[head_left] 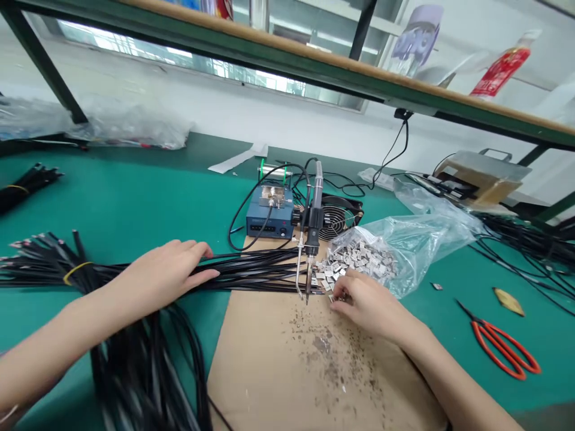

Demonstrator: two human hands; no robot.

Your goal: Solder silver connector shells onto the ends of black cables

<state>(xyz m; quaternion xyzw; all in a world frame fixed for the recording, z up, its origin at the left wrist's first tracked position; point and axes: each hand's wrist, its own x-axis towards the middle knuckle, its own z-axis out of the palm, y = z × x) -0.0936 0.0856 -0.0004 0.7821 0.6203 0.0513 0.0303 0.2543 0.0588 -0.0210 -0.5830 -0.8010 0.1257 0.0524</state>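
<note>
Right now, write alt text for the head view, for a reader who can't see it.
A person's left-hand grip lies over black cables, the right-hand grip beside small silvery pieces at a clear bag. Between them, a soldering iron points down above stained cardboard; red-handled scissors lie at right on a green table.
</note>
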